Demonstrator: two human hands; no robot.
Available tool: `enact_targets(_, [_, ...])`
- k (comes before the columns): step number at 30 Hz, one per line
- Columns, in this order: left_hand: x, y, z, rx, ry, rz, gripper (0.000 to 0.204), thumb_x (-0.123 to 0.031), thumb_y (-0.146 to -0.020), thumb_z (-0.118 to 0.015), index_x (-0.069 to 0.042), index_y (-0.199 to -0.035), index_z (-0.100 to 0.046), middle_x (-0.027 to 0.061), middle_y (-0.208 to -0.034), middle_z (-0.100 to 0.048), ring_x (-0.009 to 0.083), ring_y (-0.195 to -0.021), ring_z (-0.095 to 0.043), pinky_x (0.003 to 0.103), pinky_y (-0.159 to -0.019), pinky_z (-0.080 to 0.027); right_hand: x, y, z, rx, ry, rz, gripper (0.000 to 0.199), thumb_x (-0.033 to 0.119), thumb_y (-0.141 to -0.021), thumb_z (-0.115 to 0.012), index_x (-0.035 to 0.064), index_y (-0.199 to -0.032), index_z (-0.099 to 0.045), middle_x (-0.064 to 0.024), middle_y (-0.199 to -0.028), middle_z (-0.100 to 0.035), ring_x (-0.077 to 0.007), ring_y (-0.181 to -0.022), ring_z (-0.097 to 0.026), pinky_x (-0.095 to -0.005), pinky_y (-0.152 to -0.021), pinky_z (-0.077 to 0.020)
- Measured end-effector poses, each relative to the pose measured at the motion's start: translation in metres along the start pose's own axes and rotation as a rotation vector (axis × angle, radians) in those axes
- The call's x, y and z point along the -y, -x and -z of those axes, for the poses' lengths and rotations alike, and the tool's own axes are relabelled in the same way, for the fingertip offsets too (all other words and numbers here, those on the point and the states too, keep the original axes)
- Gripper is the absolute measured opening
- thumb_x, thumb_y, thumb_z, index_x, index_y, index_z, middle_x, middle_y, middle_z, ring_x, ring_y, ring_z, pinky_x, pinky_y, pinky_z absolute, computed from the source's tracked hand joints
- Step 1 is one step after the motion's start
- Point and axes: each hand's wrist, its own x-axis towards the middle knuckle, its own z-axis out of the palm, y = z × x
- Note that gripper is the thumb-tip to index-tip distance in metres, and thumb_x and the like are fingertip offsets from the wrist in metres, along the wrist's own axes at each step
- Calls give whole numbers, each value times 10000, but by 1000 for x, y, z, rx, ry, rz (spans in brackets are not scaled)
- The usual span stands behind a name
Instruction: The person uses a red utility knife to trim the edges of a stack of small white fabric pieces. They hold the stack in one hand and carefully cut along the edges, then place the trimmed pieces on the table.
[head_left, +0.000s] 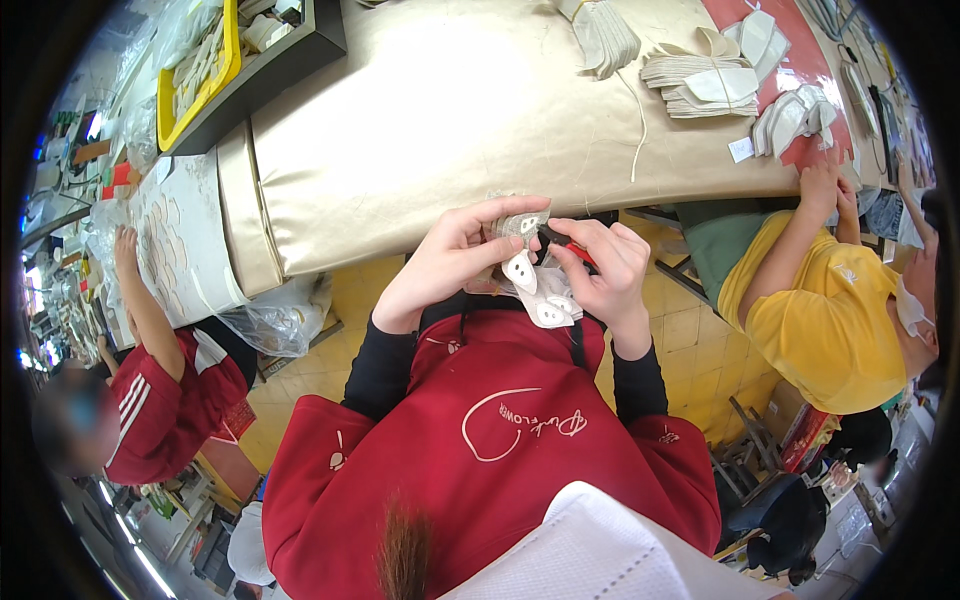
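Observation:
My left hand (460,250) is closed, pinching small pale fabric pieces (552,300) with dark eyelet-like holes between thumb and fingers. Several of these pieces hang in a loose chain below the fingers, in front of my red apron. My right hand (612,275) is closed round a small hand tool with a red handle (582,256) and a dark front end. That dark end sits right beside the pieces; its exact shape is partly hidden by the fingers. Both hands are in the air close to the near edge of the cloth-covered table (400,150).
Bundled stacks of pale cut pieces (700,85) lie at the table's far right. A dark box and a yellow tray (233,45) stand at the far left. To the right works a person in yellow (825,310); to the left, a person in red (165,430).

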Motion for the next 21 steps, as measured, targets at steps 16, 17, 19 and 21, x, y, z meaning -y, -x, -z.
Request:
enact_targets(16, [4,-1,2,23,24,-15,455,-8,-973,-566,-2,-1425,-518,99,-1121,-688,140,-1027,-674,279,-905,-539,-1,4,-1,-40,40,20,302,73,-721,-780,87,-1021,-738,-26,-786,-703,-154,-522,-545,-295,-511,-339])
enact_targets(17, [5,-1,2,17,19,-20,455,-10,-973,-566,-3,-1425,-518,97,-1115,-690,140,-1026,-674,279,-904,-539,-1,4,-1,-41,37,24,317,72,-724,-777,91,-1038,-742,-21,-790,-701,-150,-526,-542,-295,-511,-337])
enact_targets(19, [6,-1,1,14,35,-32,454,-14,-975,-566,-6,-1426,-518,95,-1104,-693,139,-1022,-674,280,-903,-539,-2,4,-2,-40,58,44,346,72,-730,-765,113,-1074,-754,-2,-785,-681,-142,-538,-534,-294,-512,-336])
enact_targets(21, [6,-2,0,13,3,-42,454,-17,-976,-566,-8,-1427,-518,91,-1090,-695,136,-1016,-673,278,-897,-538,-2,5,-1,-27,84,63,373,73,-732,-753,138,-1100,-765,12,-782,-659,-135,-548,-525,-292,-512,-337])
